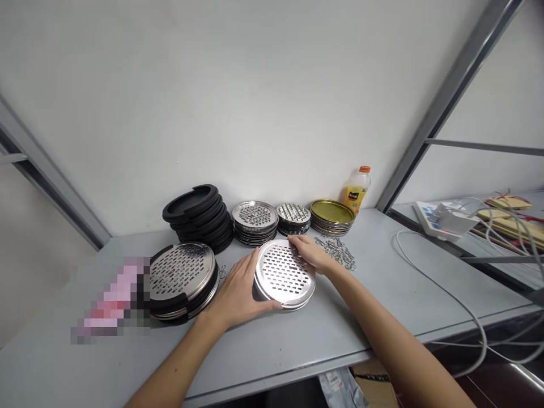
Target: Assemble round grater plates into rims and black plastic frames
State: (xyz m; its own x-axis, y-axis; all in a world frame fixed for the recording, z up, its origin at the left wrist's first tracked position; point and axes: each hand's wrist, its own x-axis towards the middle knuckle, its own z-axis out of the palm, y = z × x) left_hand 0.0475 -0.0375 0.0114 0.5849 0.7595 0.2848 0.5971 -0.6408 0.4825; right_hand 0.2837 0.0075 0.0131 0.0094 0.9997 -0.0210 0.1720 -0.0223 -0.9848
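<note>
A round silver grater disc (284, 275) with rows of slots lies face up in front of me, above at least one more metal rim. My left hand (241, 292) grips its left side, thumb along the front rim and fingers at the back left. My right hand (311, 254) clasps the far right rim, its fingertips curled over the edge. Left of my left hand is a stack of slotted discs (181, 272) with black rings around some of them. Small metal clips (335, 251) lie in a heap behind my right hand; another clip (222, 271) is near my left fingers.
Along the wall stand black rings (198, 218), grater discs (255, 218), smaller spiky graters (293, 216), gold-coloured lids (332, 212) and a juice bottle (356, 190). A blurred pink item (114, 300) lies left. A white cable (442, 283) crosses the table's right side, near a power strip (437, 220).
</note>
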